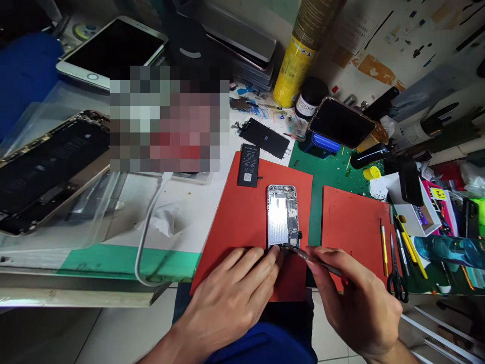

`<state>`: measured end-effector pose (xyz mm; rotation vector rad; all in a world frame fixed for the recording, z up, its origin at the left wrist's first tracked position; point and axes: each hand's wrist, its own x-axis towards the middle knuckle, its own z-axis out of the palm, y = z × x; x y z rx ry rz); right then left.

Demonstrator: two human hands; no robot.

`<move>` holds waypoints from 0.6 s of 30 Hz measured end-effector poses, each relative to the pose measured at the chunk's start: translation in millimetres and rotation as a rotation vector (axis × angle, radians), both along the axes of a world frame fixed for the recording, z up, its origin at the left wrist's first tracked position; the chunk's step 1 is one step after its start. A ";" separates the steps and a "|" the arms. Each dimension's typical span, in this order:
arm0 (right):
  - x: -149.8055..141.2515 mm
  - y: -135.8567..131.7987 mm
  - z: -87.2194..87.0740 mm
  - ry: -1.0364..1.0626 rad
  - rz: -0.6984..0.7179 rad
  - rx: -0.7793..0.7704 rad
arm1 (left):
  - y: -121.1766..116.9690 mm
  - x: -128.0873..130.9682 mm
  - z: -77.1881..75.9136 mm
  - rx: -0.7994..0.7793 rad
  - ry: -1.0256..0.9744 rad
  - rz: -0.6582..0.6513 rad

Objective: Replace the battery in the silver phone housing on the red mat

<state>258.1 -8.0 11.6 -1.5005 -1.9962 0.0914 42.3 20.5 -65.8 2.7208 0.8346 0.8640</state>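
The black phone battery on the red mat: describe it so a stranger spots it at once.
Start at the left of two rectangular red silicone mats. Near its top edge, up and left of the opened silver phone body, lies a flat black rectangular battery. Unlike the black sheet just beyond it, the battery shows white printed text and a small QR code.

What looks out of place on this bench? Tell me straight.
A loose battery lies on the red mat beside the opened phone, whose bare silver bay is empty. It stands out because it sits outside a phone, though the picture cannot show it came from this one.
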 end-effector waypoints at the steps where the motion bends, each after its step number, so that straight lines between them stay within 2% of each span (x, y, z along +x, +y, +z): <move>1: 0.5 0.4 1.4 -0.030 0.030 -0.019 | -0.1 0.3 0.0 0.001 0.000 0.001; 6: 4.8 3.8 2.7 -0.192 0.090 0.017 | 0.3 2.6 -0.7 -0.009 -0.016 0.008; 12: 1.0 16.6 7.6 -0.237 0.100 0.083 | -0.1 2.6 -2.5 -0.017 -0.017 -0.003; 18: -2.0 17.6 8.7 -0.214 0.098 0.056 | 0.0 2.2 -1.5 -0.007 -0.022 0.009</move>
